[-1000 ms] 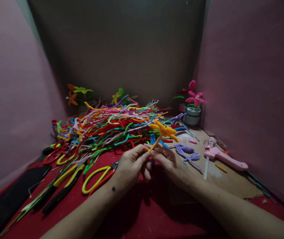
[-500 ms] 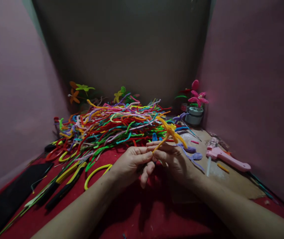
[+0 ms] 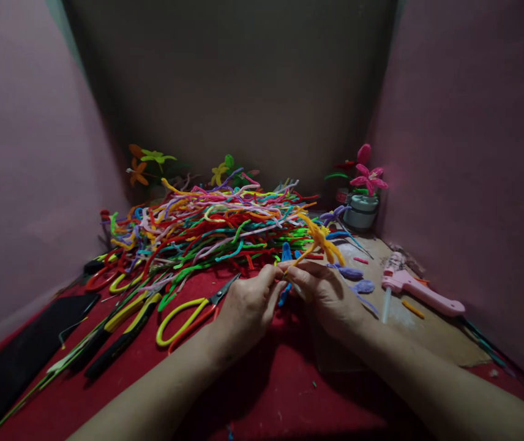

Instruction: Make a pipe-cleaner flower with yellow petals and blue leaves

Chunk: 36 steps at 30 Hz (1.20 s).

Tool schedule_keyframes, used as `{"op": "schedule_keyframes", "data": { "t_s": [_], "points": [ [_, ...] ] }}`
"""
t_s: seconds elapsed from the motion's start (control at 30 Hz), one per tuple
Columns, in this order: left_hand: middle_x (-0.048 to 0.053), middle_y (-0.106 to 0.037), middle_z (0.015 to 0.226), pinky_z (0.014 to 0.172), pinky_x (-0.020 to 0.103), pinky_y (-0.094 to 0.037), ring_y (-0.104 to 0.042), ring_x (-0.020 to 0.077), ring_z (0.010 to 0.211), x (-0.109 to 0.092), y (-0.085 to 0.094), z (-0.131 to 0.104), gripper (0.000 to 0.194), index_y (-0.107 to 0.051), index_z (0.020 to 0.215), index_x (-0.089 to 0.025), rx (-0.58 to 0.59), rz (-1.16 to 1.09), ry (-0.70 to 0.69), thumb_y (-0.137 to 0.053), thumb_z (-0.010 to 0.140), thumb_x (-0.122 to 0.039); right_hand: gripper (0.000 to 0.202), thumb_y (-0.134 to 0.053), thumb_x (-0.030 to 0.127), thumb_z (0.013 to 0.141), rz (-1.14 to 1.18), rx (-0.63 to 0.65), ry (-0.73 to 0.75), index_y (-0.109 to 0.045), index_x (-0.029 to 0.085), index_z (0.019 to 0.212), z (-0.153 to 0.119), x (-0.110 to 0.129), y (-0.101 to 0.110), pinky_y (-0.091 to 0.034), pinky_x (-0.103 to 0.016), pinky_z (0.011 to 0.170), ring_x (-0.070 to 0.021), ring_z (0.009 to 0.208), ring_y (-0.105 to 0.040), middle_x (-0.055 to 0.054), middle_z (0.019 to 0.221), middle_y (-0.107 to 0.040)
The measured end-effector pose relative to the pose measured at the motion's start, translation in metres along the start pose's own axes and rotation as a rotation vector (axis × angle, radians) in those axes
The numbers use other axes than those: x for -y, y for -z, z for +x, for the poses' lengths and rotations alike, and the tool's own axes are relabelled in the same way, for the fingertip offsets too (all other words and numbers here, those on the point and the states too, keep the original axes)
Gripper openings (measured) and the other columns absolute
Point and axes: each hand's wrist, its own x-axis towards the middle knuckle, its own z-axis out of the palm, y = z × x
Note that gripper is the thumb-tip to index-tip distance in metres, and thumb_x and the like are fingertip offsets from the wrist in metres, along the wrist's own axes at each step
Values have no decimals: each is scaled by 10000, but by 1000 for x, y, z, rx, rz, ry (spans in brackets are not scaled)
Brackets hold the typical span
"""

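An orange pipe-cleaner flower (image 3: 321,239) leans up and to the right, its petals above my right hand. My right hand (image 3: 329,294) pinches the flower's thin stem between thumb and fingers. Close against it, my left hand (image 3: 255,300) is closed on the lower end of that same stem, its fingertips meeting those of the right. Blue pipe-cleaner pieces (image 3: 286,251) lie just behind the fingers, partly hidden. Scissors with yellow and red handles (image 3: 183,320) rest on the red cloth beside my left wrist.
A heap of coloured pipe cleaners (image 3: 225,229) spreads behind my hands. Pliers (image 3: 127,327) and a black strip (image 3: 27,349) lie left. On the right, a pink glue gun (image 3: 420,291) and purple petals (image 3: 363,286) rest on cardboard (image 3: 445,343). A potted pink flower (image 3: 368,179) stands behind.
My left hand has turned, its fingers curling in so the lower fingers no longer hang down. The flower has shifted slightly right and down. More of the scissors now shows.
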Motion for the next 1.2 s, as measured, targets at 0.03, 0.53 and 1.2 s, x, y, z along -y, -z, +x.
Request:
{"op": "schedule_keyframes", "data": {
  "t_s": [0.03,0.53,1.2],
  "points": [
    [-26,-563,544,497,192,-379,-514,91,451,0,-1,-1,134,-632,859,-206,9,-31,1,-527,807,-271,212,-620,373,758,-26,1,8,-701,185,813,0,0,0,-404,-293,662,-128,600,-492,3,641,-591],
    [-63,-513,478,282,184,-420,-401,46,254,2,10,12,146,-539,750,-141,434,-1044,447,-552,801,-278,312,-665,294,717,189,169,-137,-672,202,1015,2,5,0,-436,-343,736,-170,703,-614,-27,770,-690],
    [-40,-537,525,471,189,-417,-530,83,426,0,2,3,142,-570,770,-185,85,-244,157,-473,834,-266,172,-663,286,712,88,16,9,-697,192,852,2,0,0,-421,-327,762,-177,778,-580,-17,824,-673]
  ]
}}
